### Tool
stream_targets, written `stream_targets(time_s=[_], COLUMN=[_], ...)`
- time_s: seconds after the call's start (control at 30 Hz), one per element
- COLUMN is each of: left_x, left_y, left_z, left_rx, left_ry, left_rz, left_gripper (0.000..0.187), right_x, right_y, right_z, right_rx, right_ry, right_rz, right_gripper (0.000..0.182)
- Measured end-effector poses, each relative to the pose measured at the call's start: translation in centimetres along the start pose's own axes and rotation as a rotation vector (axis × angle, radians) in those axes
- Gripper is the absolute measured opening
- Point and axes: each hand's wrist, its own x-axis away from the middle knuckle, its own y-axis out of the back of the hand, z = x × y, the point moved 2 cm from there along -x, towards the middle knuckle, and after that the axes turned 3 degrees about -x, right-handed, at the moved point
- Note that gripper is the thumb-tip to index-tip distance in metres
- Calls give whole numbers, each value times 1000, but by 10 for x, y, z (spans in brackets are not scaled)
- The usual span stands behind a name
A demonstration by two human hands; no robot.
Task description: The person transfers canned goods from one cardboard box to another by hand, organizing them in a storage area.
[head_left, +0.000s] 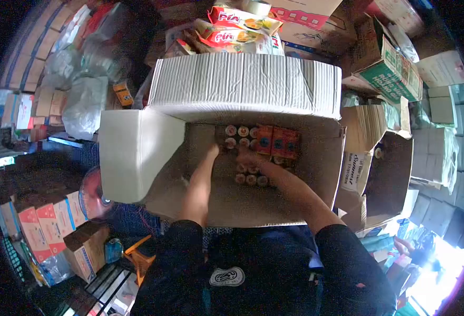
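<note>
Both arms reach down into a large open cardboard box [232, 208]. My left hand [212, 151] is beside the left edge of several round-topped items [231, 130]; its fingers are dim and hard to make out. My right hand [248, 157] is over the middle of these items, between an upper and a lower group, its fingers blurred. Red-orange packets [277, 142] lie at the back right of the group, just beyond my right hand. Whether either hand holds an item cannot be made out.
Yellow and red packs [237, 37] are stacked behind the box. A second open carton [384, 184] stands on the right, below a green and brown carton [395, 73]. At the left are a fan [94, 194], red and white boxes [45, 229] and an orange stool [139, 260].
</note>
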Motion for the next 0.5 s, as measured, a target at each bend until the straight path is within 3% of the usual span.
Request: stream_targets(time_s=[0.03,0.1,0.2,0.3,0.5], left_x=[-4,-8,-10,-11,-8], left_y=[-3,-8,-11,-16,-17], left_z=[-4,-7,-6,-1,-1], left_rx=[-8,-19,-35,-48,-72], left_ry=[-6,-16,-25,-33,-51], left_rz=[0,4,6,8,6], left_gripper=[41,40,40,40,40], right_x=[-6,-23,-49,2,-7], right_y=[-1,-11,-15,-17,-14], right_z=[-10,-38,-77,-3,9], right_rx=[-22,225,399,-28,90], right_ry=[10,73,100,-138,0], right_rz=[-7,-219,-256,-153,-185], right_gripper=[90,93,94,95,89])
